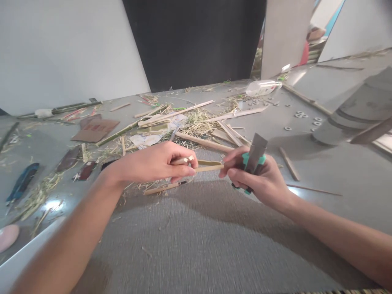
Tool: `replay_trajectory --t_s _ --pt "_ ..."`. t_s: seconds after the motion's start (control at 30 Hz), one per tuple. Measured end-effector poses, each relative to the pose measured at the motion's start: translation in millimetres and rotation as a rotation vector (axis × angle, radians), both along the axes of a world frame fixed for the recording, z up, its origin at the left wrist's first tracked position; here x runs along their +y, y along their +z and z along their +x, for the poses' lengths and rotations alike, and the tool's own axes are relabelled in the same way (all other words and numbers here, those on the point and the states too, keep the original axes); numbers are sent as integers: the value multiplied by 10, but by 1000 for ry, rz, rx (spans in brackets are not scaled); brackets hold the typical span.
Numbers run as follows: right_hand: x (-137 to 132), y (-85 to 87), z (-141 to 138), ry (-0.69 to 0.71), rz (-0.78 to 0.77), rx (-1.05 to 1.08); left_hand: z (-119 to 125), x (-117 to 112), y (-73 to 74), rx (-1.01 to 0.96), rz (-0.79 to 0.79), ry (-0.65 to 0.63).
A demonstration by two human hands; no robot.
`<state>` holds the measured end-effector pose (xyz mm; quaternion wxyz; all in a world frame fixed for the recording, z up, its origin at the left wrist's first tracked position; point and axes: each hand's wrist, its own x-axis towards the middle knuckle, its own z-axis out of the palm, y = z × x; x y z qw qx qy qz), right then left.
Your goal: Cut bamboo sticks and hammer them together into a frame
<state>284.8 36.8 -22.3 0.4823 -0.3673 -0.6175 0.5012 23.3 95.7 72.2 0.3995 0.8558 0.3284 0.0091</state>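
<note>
My left hand (165,163) is closed around thin bamboo strips, with one bamboo strip (210,168) reaching across to my right fingertips. A second, greenish piece (208,162) lies just behind that strip. In my right hand (260,175) is a knife (256,151) with a wide grey blade pointing up and a teal and black handle. The thumb and fingers of that hand also touch the strip's right end. Below my left hand, a short marked bamboo stick (163,188) with a dark tip lies on the table.
Shavings (200,122) and split bamboo pieces (205,142) litter the grey table (183,245) behind my hands. A clear bottle (261,87) lies near several small rings (301,114). A large grey cylinder (352,110) stands right. Brown cardboard (96,130) and a blue tool (23,181) lie left.
</note>
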Motion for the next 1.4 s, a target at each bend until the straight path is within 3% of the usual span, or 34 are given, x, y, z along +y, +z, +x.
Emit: replay_trajectory --t_s 0.27,0.5,0.6,0.67,0.7,0.77,0.83,1.0,1.13,1.27,1.4 --pt "-15 39 -16 -9 -17 -161 2 -2 -50 -23 -150 -109" --pt "25 -19 -1 -66 -90 -77 -82 12 21 -38 -216 -64" --pt "47 -36 0 -110 -139 -63 -211 68 119 52 -98 18" --pt "62 -40 0 -140 -177 -58 -361 167 151 185 121 134" --pt "69 -41 0 -151 -198 -58 -454 234 144 270 303 251" --pt "81 -45 0 -165 -233 -57 -659 392 75 461 594 459" --pt "88 -52 1 -168 -254 -55 -857 552 -56 652 712 588" --pt "93 -75 15 -172 -258 -63 -1177 827 -459 656 634 591" --pt "99 -90 29 -182 -256 -83 -1272 930 -667 594 607 571" --pt "98 -91 41 -187 -271 -111 -1272 974 -670 523 591 563" --pt "108 -78 37 -202 -268 -81 -1179 902 -454 414 539 568"
